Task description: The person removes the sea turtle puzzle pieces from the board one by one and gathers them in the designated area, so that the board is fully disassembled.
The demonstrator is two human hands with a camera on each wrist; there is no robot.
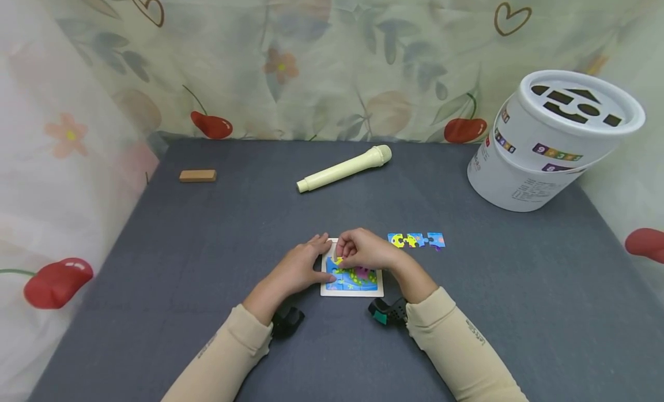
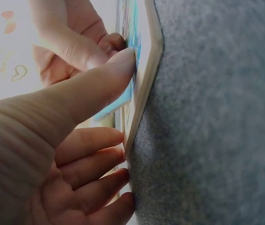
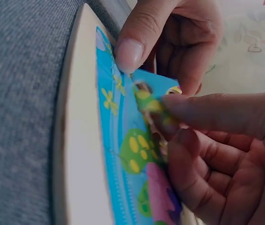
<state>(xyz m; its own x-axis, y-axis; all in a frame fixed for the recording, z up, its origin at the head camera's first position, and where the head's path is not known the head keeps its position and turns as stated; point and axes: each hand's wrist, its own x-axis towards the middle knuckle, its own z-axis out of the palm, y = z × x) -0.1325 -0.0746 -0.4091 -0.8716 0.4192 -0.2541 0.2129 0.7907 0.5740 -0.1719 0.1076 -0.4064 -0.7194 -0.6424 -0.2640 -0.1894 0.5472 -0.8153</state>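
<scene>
1. Right hand [image 1: 369, 250] pinches a green-yellow puzzle piece [image 3: 149, 104], hiding part of the square white-framed jigsaw [image 1: 353, 293] beneath.
2. Left hand [image 1: 297, 268], fingers apart, touches its nine o'clock side.
3. Flat blue-yellow pieces [image 1: 415, 239], two o'clock; cream microphone [image 1: 344, 169], twelve.

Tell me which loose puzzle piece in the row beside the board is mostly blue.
The right-end piece, farthest from the board. The other pieces in that row show large yellow patches.

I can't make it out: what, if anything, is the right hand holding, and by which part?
The right hand pinches a puzzle piece by an edge; which edge, the blur hides.
</scene>
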